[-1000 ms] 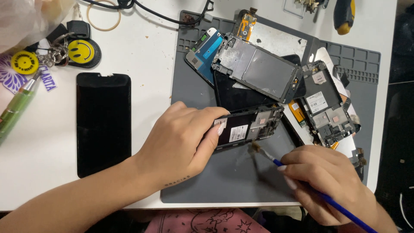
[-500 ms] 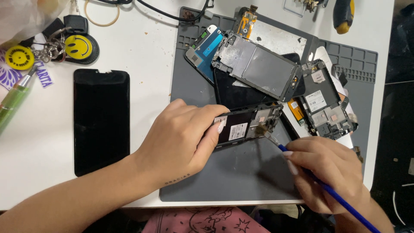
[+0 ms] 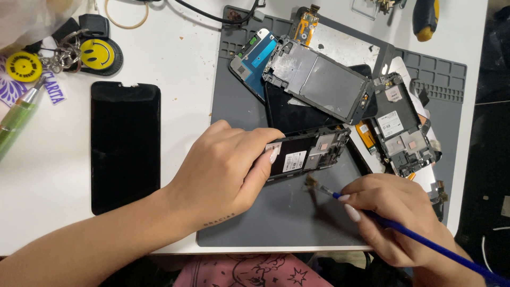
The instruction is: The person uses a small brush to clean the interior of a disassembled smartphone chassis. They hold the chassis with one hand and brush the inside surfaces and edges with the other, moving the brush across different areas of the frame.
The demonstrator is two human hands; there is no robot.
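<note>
White surface (image 3: 175, 69), spread under everything, with a grey work mat (image 3: 297, 218) laid over its middle and right part. On the bare white to the left of the mat, a black phone screen panel (image 3: 125, 146), lying flat, face dark, well apart from both hands. On the mat's upper half, a heap of opened phone parts: a metal mid-frame (image 3: 319, 82) tilted across a black panel, a blue-tinted part just beside its left end, and a circuit-bearing frame (image 3: 404, 130) at the right edge.

Left hand (image 3: 223, 170), palm down on the mat, grip pinching the left end of a small opened phone frame (image 3: 313, 151), thumb along its near edge and fingers curled over the far one; frame lying flat on the mat, just below the heap, near the mat's centre.

Right hand (image 3: 396, 215), lower right, grip pressed together around a thin blue-handled brush (image 3: 425, 242); handle running off toward the lower right corner, bristle tip resting on the mat just beside the frame's near edge, whether touching the frame cannot be told.

Top left, a yellow smiley keyring (image 3: 98, 53) with keys, and a green pen-like tube (image 3: 16, 119) at the left edge. Top right, a yellow-and-black tool handle (image 3: 425, 18).
</note>
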